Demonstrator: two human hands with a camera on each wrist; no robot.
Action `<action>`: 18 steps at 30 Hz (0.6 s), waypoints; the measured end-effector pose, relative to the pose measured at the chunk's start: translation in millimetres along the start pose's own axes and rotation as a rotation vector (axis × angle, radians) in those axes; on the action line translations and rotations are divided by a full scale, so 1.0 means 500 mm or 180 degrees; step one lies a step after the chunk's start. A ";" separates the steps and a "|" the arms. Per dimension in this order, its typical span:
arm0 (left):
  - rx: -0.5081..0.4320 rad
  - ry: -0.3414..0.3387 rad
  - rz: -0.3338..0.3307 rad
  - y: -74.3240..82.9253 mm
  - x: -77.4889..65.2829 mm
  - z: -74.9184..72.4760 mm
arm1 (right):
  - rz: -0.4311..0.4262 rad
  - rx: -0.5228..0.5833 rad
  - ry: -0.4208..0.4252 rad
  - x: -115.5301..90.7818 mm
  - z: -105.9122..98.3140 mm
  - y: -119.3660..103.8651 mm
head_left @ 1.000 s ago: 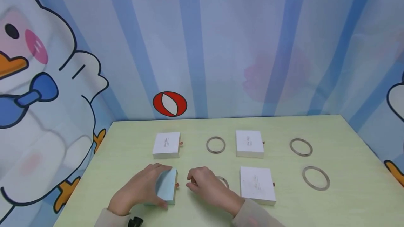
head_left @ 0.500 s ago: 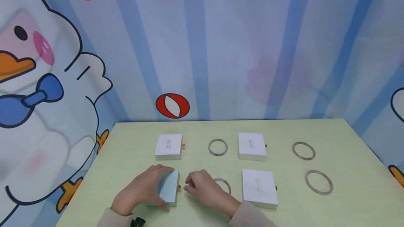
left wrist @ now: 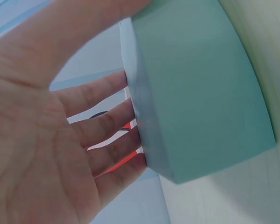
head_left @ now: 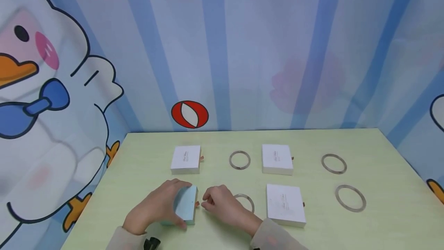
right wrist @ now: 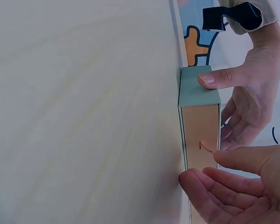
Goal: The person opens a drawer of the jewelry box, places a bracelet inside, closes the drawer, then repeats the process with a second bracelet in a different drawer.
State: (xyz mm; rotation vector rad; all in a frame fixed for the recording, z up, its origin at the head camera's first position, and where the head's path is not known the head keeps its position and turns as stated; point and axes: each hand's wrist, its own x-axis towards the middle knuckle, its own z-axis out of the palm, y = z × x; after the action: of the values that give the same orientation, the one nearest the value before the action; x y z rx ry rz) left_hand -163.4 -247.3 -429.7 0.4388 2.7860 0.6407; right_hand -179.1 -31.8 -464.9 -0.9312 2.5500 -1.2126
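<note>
My left hand [head_left: 157,205] grips a pale teal drawer-style box [head_left: 185,203] on the table, thumb on the near side and fingers on the far side. Facing right, the box's tan drawer end [right wrist: 199,122] carries a small orange-brown ribbon tab [right wrist: 206,147]. Thumb and fingertips of my right hand [right wrist: 245,186] are right at this tab, loosely bent, with thumb and fingers apart in the right wrist view. Behind that hand lies a grey bangle [head_left: 250,200], partly hidden. Teal fills much of the left wrist view, where the box side [left wrist: 200,93] meets my fingers.
Two white boxes stand at the back, one left [head_left: 186,159] and one right [head_left: 277,159]; a larger white box [head_left: 286,205] sits right of my right hand. Other grey bangles lie at back centre [head_left: 239,151] and far right [head_left: 334,154]. A printed curtain [head_left: 256,49] hangs behind the table.
The right hand has shifted slightly left, closer to the ribbon tab. The left hand keeps its grip on the teal box, and the head view has shifted a little.
</note>
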 end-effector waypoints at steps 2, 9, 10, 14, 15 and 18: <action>-0.0021 -0.0013 0.0005 0.000 -0.001 0.000 | -0.0019 0.0055 -0.0004 -0.001 0.001 -0.001; -0.0040 -0.0009 0.0057 0.001 -0.003 -0.001 | -0.0008 0.0219 -0.0066 0.006 0.005 -0.007; -0.0037 0.0000 0.0072 0.001 -0.003 -0.001 | -0.0010 0.0218 -0.0068 0.008 0.005 -0.008; -0.0033 0.0007 0.0078 -0.001 -0.001 -0.002 | 0.0007 0.0212 -0.0078 0.013 0.008 -0.010; -0.0030 0.0003 0.0073 -0.001 -0.001 -0.002 | 0.0013 0.0218 -0.0082 0.014 0.009 -0.010; -0.0028 -0.0013 0.0069 -0.002 0.000 -0.002 | 0.0026 0.0261 -0.0102 0.016 0.011 -0.012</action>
State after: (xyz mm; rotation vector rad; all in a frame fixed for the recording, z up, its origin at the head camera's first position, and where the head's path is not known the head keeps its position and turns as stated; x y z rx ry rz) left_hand -164.0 -248.3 -429.2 0.4687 2.7772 0.6557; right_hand -180.6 -42.8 -463.1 -0.9138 2.4570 -1.2790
